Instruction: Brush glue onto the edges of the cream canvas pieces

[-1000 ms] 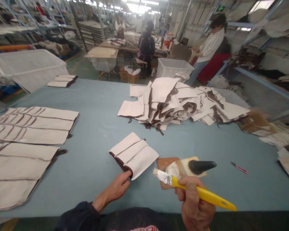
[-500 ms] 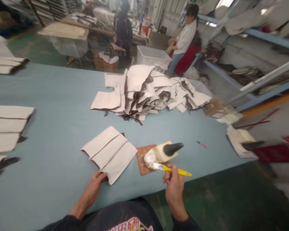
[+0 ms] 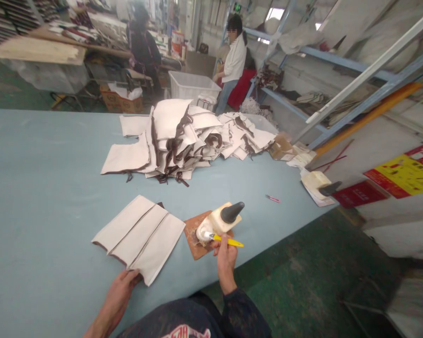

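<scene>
— On the blue table (image 3: 38, 155) right in front of me, what do you see?

— I see three cream cloth pieces (image 3: 141, 237) lying flat, side by side, each one a bit over the next. My left hand (image 3: 121, 291) is at their near corner. My fingertips (image 3: 134, 278) touch the edge of the closest piece. The hand lies fairly flat there, and I cannot tell if it pinches the cloth or just rests on it.

— And your other hand?

— My right hand (image 3: 225, 256) is shut around a yellow brush (image 3: 223, 239). The handle pokes out to the right, past my thumb. The white bristle end points left and sits at the mouth of a cream bottle (image 3: 216, 220) with a dark pointed cap. The bottle lies on its side on a little brown board (image 3: 197, 234), just above my fingers.

— How near is the board to the cloth?

— Just beside it, on the right. They look almost touching.

— What else is on the table?

— A big messy heap of cloth (image 3: 183, 138) with dark straps, farther back. A small pink pen (image 3: 273, 199) lies off to the right, well apart from my hands. Behind the table a person in a white top (image 3: 234, 58) stands by a white bin (image 3: 188, 85).
</scene>
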### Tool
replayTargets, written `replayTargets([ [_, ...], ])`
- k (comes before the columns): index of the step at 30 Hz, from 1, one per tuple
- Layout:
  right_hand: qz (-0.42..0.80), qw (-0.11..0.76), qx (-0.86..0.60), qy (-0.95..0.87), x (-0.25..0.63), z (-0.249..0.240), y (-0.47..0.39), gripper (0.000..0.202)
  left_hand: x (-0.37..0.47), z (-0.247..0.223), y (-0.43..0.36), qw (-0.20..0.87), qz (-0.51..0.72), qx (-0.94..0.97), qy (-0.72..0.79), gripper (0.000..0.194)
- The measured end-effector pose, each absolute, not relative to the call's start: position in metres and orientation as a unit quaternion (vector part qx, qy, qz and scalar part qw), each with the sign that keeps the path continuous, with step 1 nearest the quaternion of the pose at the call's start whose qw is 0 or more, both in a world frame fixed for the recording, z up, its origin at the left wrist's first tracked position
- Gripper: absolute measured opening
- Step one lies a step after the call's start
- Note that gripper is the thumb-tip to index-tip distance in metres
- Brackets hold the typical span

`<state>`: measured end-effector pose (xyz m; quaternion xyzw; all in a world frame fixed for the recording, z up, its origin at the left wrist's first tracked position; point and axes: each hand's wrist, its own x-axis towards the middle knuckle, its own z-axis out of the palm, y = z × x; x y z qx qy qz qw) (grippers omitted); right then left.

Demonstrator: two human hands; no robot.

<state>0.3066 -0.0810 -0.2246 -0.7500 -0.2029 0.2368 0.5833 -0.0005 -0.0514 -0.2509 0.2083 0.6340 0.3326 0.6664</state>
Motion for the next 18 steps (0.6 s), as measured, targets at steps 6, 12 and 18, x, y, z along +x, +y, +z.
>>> replayTargets([
  [6, 0.208, 0.522, -0.783, -0.267, 0.300, -0.232, -0.069, 0.058, 0.001, -0.245, -0.054, 0.663, 0.340, 0.219, 0.630, 0.002],
  [12, 0.202, 0.468, -0.793, -0.335, 0.301, -0.238, -0.064, 0.058, -0.002, -0.251, -0.054, 0.677, 0.352, 0.204, 0.614, 0.007],
  [18, 0.208, 0.454, -0.791, -0.354, 0.305, -0.239, -0.070, 0.059, -0.003, -0.257, -0.054, 0.680, 0.351, 0.193, 0.614, 0.012],
])
